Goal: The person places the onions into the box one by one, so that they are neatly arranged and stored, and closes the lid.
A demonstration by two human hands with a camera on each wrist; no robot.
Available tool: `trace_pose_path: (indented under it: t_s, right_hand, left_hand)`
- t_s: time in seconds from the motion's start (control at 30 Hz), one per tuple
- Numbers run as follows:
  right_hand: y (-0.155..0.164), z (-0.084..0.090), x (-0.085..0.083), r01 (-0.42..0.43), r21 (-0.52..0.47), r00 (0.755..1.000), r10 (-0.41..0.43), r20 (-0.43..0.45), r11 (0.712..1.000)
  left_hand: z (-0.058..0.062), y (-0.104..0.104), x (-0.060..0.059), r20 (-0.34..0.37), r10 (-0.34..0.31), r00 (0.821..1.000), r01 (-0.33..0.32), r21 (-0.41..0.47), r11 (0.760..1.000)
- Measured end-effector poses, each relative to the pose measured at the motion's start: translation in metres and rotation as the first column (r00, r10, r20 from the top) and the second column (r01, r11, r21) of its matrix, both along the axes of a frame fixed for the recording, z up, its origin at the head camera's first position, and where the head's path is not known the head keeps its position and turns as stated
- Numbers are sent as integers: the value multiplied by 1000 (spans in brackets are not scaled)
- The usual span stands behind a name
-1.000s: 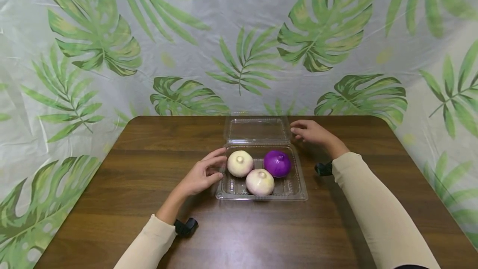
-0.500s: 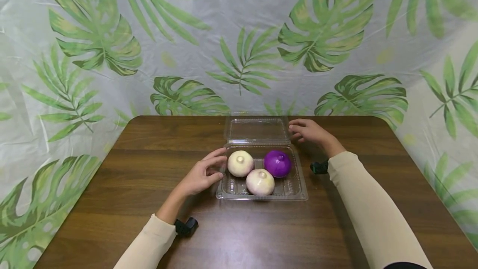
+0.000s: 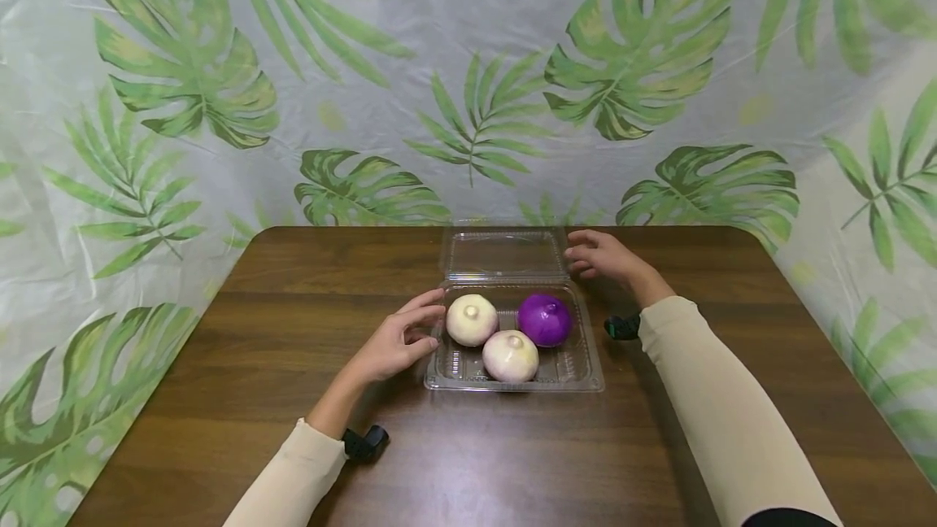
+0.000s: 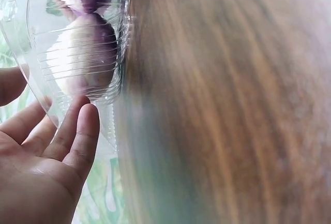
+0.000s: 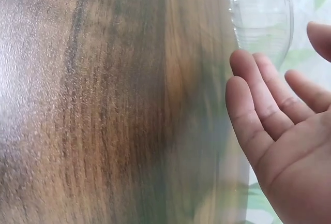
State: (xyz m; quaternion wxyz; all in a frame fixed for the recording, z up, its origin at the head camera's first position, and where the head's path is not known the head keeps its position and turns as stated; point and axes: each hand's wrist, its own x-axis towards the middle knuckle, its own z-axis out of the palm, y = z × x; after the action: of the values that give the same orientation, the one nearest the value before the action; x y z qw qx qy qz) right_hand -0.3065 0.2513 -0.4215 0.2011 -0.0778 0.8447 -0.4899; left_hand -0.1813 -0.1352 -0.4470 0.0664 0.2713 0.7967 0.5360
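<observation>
A clear plastic clamshell box (image 3: pixel 578 372) lies open on the brown table (image 3: pixel 220 364), its lid (image 3: pixel 503 254) folded back flat behind it. Inside are two pale onions (image 3: pixel 472 320) (image 3: pixel 510 355) and one purple onion (image 3: pixel 545 320). My left hand (image 3: pixel 401 337) rests by the box's left wall with relaxed fingers (image 4: pixel 77 131) touching the plastic (image 4: pixel 72 43). My right hand (image 3: pixel 602 255) hovers at the lid's right edge, its fingers (image 5: pixel 256 105) straight and just short of the lid (image 5: pixel 264 12).
A leaf-print plastic sheet (image 3: pixel 468 80) hangs behind and beside the table. The table's far edge runs right behind the lid. Bare wood lies to the left, right and front of the box.
My right hand has crept a little left and back, closer to the lid's right edge. The left hand and the box have stayed put.
</observation>
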Motion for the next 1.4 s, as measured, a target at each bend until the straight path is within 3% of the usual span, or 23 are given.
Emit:
trace_pose_path:
  t_s: [0.17, 0.47, 1.4]
  right_hand:
    - [-6, -5, -3, -28, -4, 999, 28, 19, 1000]
    - [-7, -15, -8, 2, -36, 999, -1, 42, 999]
    - [-5, -17, -3, 55, -104, 997, -50, 55, 993]
  left_hand:
    - [-1, -3, 1, -5, 9, 1000, -9, -4, 1000]
    - [0, -4, 1, -7, -5, 1000, 5, 5, 1000]
    - [-2, -2, -1, 13, -3, 1000, 2, 13, 1000]
